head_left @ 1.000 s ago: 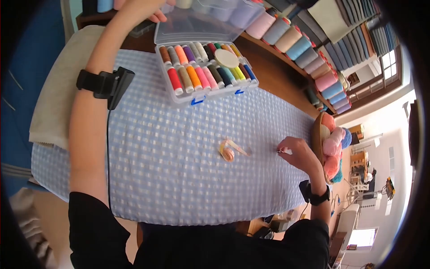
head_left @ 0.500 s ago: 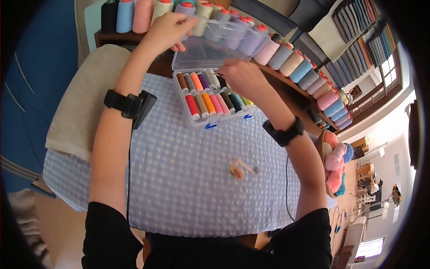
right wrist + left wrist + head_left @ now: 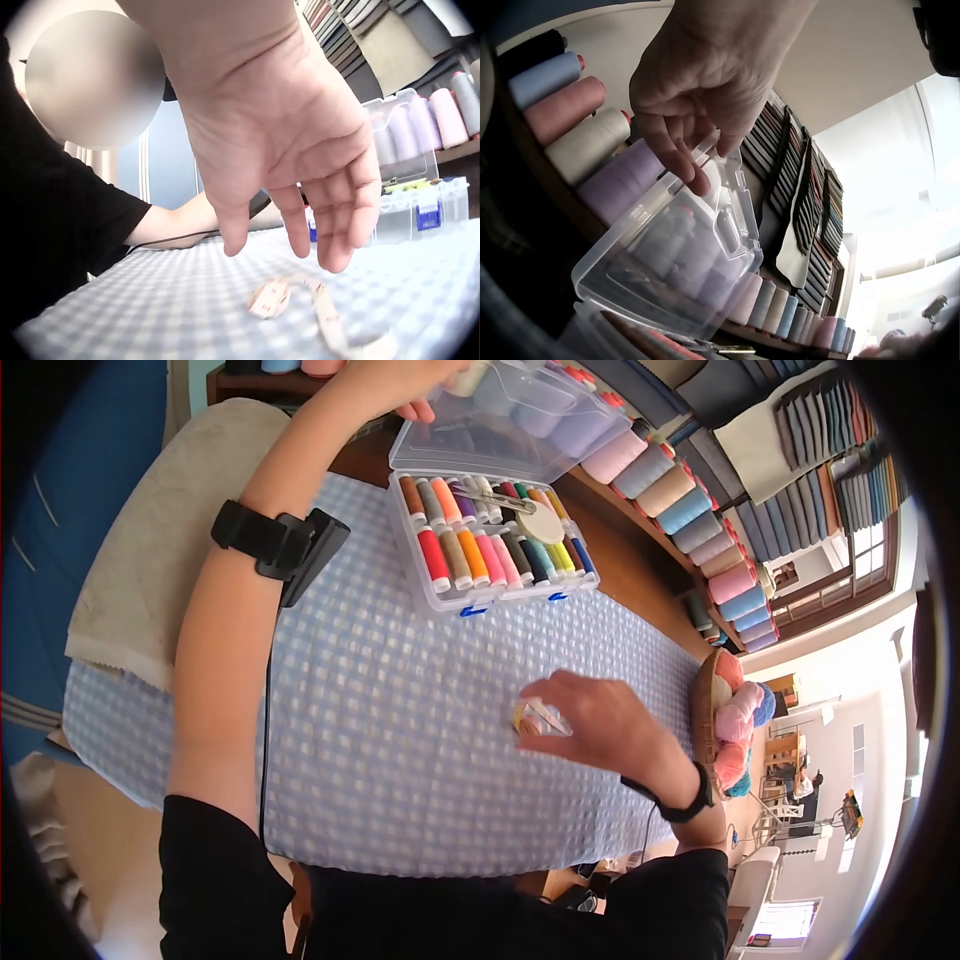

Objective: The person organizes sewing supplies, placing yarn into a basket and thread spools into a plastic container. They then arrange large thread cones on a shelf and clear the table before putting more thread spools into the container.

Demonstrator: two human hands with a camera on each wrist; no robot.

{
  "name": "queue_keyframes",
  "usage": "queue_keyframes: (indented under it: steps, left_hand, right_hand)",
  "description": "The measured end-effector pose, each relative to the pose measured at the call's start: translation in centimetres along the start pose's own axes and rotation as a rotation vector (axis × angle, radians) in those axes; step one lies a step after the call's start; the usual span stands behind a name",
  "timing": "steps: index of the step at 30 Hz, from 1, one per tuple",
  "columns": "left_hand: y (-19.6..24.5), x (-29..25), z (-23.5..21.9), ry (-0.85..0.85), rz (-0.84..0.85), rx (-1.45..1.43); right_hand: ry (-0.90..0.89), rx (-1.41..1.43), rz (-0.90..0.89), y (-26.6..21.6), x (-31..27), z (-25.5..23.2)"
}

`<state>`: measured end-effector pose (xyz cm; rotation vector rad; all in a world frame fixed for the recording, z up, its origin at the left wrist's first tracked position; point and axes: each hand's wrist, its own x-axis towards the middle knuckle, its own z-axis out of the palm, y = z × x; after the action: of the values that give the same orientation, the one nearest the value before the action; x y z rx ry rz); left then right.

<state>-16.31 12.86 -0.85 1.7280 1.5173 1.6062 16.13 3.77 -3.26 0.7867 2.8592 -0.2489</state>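
My left hand (image 3: 400,382) pinches the upper edge of the raised clear lid (image 3: 600,289) of a plastic thread box, best seen in the left wrist view. Rows of coloured thread spools (image 3: 475,555) fill the box (image 3: 430,600). On top of them lie small silver thread snips (image 3: 495,498) and a round cream disc (image 3: 541,523). My right hand (image 3: 605,725) hovers over a loosely coiled measuring tape (image 3: 270,298) on the checked cloth, thumb and fingers apart and holding nothing. Part of the tape is hidden behind this hand in the head view.
A basket of yarn balls (image 3: 735,715) stands at the right edge of the blue checked cloth (image 3: 400,740). Large thread cones (image 3: 690,500) line a shelf behind the box. A folded beige cloth (image 3: 165,550) lies on the left, and a black cable (image 3: 266,740) runs beside my left forearm.
My right hand went from the right side of the table to the box, left the silver snips on the spools, and came back over the measuring tape. My left hand stays at the lid.
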Motion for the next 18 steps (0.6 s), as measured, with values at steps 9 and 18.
queue_keyframes:
  steps: [9, 18]
  left_hand:
    - [-1.2, 0.0, 0.8, 0.153, 0.020, 0.057]
    - [8.8, -4.2, 3.3, -0.088, 0.110, -0.025]
  right_hand:
    - [0.031, 0.179, -0.057, 0.8, -0.9, 2.7]
    - [0.686, 0.669, -0.090, 2.8, 1.8, -3.1]
